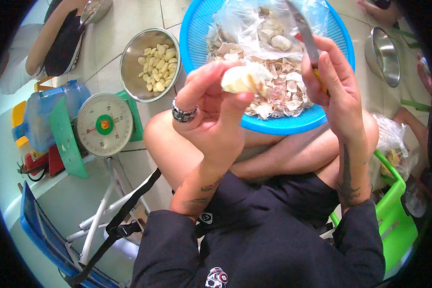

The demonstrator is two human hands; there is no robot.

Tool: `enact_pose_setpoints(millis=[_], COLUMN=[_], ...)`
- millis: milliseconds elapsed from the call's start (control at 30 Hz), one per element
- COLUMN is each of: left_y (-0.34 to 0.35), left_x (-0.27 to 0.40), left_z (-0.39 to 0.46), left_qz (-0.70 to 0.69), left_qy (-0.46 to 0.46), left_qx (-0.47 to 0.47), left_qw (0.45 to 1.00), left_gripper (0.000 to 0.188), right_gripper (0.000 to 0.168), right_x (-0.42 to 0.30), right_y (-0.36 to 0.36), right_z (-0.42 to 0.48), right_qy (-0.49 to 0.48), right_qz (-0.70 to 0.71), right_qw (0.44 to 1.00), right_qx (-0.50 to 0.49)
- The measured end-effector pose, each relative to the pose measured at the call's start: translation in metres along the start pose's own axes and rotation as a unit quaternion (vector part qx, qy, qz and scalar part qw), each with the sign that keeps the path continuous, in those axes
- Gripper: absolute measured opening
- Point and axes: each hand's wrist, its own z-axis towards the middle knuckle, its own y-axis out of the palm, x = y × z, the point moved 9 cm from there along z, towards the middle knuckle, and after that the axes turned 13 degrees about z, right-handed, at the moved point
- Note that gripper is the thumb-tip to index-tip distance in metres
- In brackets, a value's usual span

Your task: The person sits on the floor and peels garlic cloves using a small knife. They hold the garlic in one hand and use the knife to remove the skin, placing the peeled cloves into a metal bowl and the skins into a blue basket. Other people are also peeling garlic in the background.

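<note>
Between the thumb and fingers of my left hand [212,104] is a partly peeled garlic bulb [239,80], pale with a brownish strip at its right side. My right hand [333,79] grips a knife [306,32] by its yellow handle, the blade pointing up and away from me. Both hands are raised over the near part of a blue plastic basket [288,127]. Loose garlic skins [273,97] fill its near side, and a clear plastic bag [234,21] with whole garlic bulbs [280,42] lies on top at the far side.
A steel bowl [126,77] of peeled garlic cloves [158,66] stands left of the basket. Further left are a dial scale [105,138] and a blue water bottle [54,111]. An empty-looking steel bowl [381,57] and green plastic chair [396,216] are right. Other people sit nearby.
</note>
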Motion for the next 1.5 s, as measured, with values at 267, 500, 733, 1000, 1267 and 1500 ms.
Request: enact_pose_setpoints(millis=[267, 500, 733, 1000, 1267, 1500], left_y=[0.003, 0.002, 0.002, 0.006, 0.012, 0.014], left_x=[-0.001, 0.005, 0.0, 0.0, 0.003, -0.001], left_z=[-0.001, -0.003, -0.004, -0.007, -0.005, -0.012], left_qz=[0.009, 0.043, 0.06, 0.066, 0.082, 0.081], left_qy=[0.039, 0.048, 0.029, 0.04, 0.045, 0.03], left_qx=[-0.032, -0.004, -0.005, -0.014, -0.036, -0.048], left_qw=[0.999, 0.998, 0.998, 0.997, 0.995, 0.995], left_gripper=[0.047, 0.04, 0.039, 0.04, 0.04, 0.036], right_gripper=[0.031, 0.027, 0.018, 0.012, 0.044, 0.064], right_x=[-0.002, 0.009, -0.024, -0.018, -0.021, -0.006], right_y=[0.023, 0.0, 0.014, -0.012, 0.026, 0.042], right_z=[-0.008, -0.001, -0.01, -0.007, -0.019, -0.03], right_qy=[-0.009, 0.006, -0.1, -0.065, -0.009, -0.002], right_qz=[-0.112, -0.291, -0.26, -0.303, -0.216, -0.15], right_qw=[0.993, 0.957, 0.96, 0.948, 0.97, 0.982], right_qx=[-0.042, 0.008, 0.019, 0.078, -0.114, -0.118])
